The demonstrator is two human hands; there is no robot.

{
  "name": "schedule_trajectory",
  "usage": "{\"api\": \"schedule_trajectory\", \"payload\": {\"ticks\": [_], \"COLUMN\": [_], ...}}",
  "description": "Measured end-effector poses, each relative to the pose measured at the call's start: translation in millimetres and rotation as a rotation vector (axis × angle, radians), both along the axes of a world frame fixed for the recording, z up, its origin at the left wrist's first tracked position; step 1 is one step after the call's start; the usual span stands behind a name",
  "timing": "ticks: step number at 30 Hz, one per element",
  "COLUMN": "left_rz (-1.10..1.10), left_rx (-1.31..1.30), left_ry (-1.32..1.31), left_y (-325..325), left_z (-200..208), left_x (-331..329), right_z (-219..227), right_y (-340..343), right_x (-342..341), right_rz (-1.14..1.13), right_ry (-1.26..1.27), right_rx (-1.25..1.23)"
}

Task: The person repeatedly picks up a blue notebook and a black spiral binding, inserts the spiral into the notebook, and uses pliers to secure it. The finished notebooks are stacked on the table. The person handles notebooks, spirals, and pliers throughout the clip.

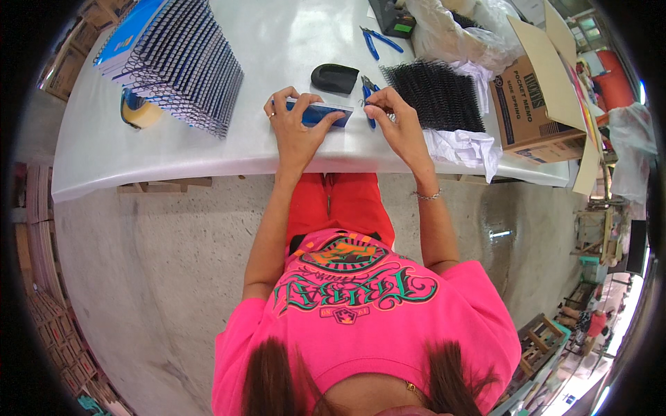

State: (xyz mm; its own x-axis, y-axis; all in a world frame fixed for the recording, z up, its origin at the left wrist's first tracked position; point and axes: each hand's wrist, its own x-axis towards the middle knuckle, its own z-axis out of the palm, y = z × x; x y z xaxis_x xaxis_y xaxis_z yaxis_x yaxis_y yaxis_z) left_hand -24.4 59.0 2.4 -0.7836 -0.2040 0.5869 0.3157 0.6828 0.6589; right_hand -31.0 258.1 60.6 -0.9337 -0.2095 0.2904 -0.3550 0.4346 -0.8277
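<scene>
My left hand point(300, 128) is closed on a small blue notebook point(336, 118), thumb across its cover and fingers along its far side. Close to the notebook's right end, my right hand point(394, 123) is pinched; what its fingertips hold, if anything, is too small to make out. Partly behind those fingers lies a pair of blue-handled cutting pliers point(368, 86). A black rounded piece point(334, 78) rests just beyond the notebook. To the right of my right hand is a pile of black spiral binding coils point(438, 96) on white wrapping.
Spiral-bound notebooks point(182, 66) form a tall stack at left, beside a tape roll point(141, 114). Another pair of blue pliers point(380, 41) lies farther back, near a black box point(393, 16). Clear plastic bags point(463, 35) and an open cardboard box point(538, 104) occupy the right.
</scene>
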Motion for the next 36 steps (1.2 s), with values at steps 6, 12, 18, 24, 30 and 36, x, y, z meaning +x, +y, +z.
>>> {"api": "schedule_trajectory", "payload": {"ticks": [6, 12, 18, 24, 30, 36], "left_rz": [0.003, 0.012, 0.023, 0.068, 0.093, 0.069], "left_rx": [-0.014, -0.039, -0.005, -0.067, -0.048, -0.052], "left_ry": [-0.018, -0.021, -0.03, -0.084, -0.105, -0.143], "left_y": [-0.4, -0.1, 1.9, 3.8, 7.5, 1.4], "left_z": [-1.6, -1.1, 3.6, 10.2, 17.7, 16.8], "left_x": [-0.4, -2.2, -3.0, 3.7, 10.2, 12.9], "right_z": [0.0, -7.0, -19.9, -7.4, -0.2, -2.5], "right_y": [-5.0, -12.7, -14.3, -16.6, -19.4, -16.5], "right_x": [0.0, 3.6, 3.2, 3.7, 3.4, -4.2], "right_rz": [0.047, 0.038, 0.016, 0.03, -0.019, 0.091], "right_ry": [0.064, 0.017, 0.08, 0.149, 0.259, 0.206], "right_rx": [0.051, -0.021, -0.064, 0.099, 0.279, 0.294]}}
